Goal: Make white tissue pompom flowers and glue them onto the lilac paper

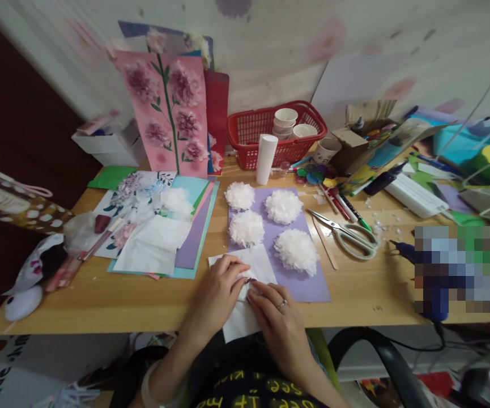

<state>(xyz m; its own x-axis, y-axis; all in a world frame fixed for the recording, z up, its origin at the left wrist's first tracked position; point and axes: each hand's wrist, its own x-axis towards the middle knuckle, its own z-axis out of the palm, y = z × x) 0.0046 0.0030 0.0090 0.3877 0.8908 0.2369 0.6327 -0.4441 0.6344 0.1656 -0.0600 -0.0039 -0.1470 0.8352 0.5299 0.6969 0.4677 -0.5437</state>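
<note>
A sheet of white tissue paper (241, 324) lies at the table's front edge, partly overlapping a purple paper sheet (319, 292). My left hand (222, 288) pinches a fold of this tissue paper between thumb and fingers. Close against it, my right hand (279, 313), with a ring on one finger, also grips the paper with bent fingers. The fingertips nearly meet and hide the folded part. Just beyond my hands, several fluffy white paper flowers sit on or beside the purple sheet, the closest being a large flower (296, 251) on the right.
Scissors (355, 241) and a thin wooden stick (325, 243) lie to the right, near a glue gun (406, 250). More white tissue paper (151, 245) rests on coloured sheets at left. Behind stand a white cylinder (265, 160), a red basket (245, 133) and a pink flower picture (143, 113).
</note>
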